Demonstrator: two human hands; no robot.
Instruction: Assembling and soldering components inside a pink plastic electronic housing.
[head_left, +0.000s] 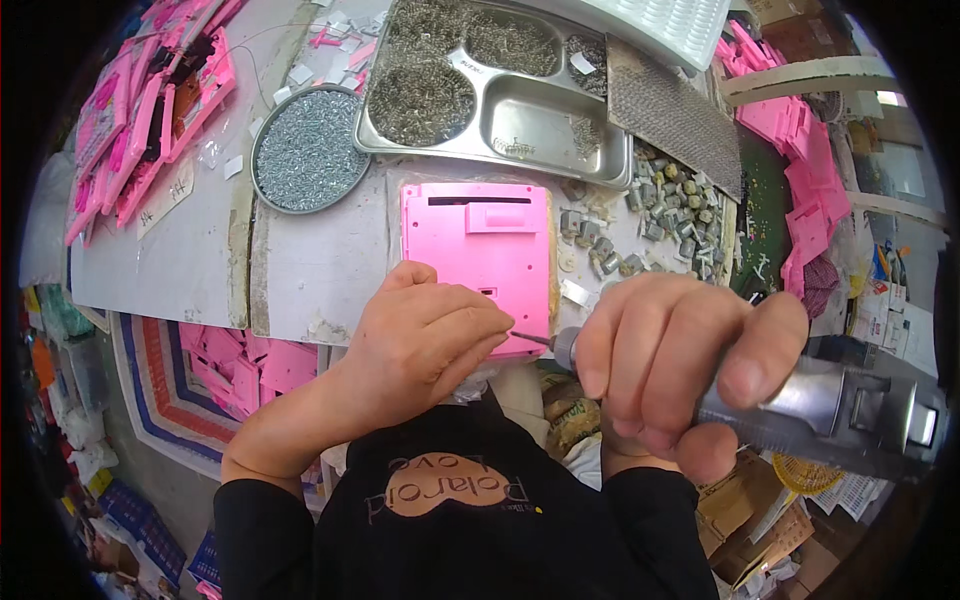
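A pink plastic casing (470, 255) lies flat in front of me, with a dark slot along its far edge and small screw holes. My right hand (680, 360) is wrapped round a grey power screwdriver (830, 405). Its thin bit points left over the casing's near right corner. My left hand (425, 335) rests on the near left part of the casing. Its fingers are pressed together beside the bit's tip, and whatever they pinch is hidden.
Beyond the casing stand a round dish of small screws (310, 150) and a steel compartment tray (560, 165) holding springs. Small metal motors (690, 205) are scattered to the right. Pink assemblies (150, 120) are stacked far left; more pink parts (250, 370) fill a striped bag below.
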